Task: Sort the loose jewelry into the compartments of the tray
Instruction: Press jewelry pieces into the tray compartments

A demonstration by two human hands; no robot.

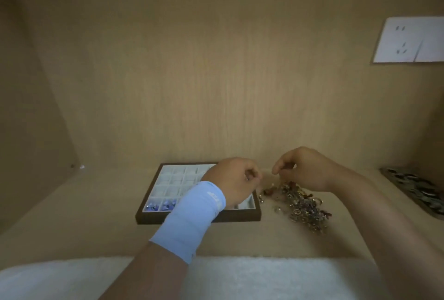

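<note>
1. Head view: the left hand (230,178) hovers over the right side of the tray (153,218), fingers curled. I cannot tell whether it holds anything.
2. The right hand (302,169) is curled too, contents unclear. The loose jewelry (300,203) lies at its 6 o'clock.
3. I can't read the white print on the blue wrist sleeve (192,218).

- Pale wood-grain back wall (216,83), dimly lit.
- White socket plate (408,40) high on its right.
- Matching counter (96,215); white fluffy cloth (72,280) along its near edge.
</note>
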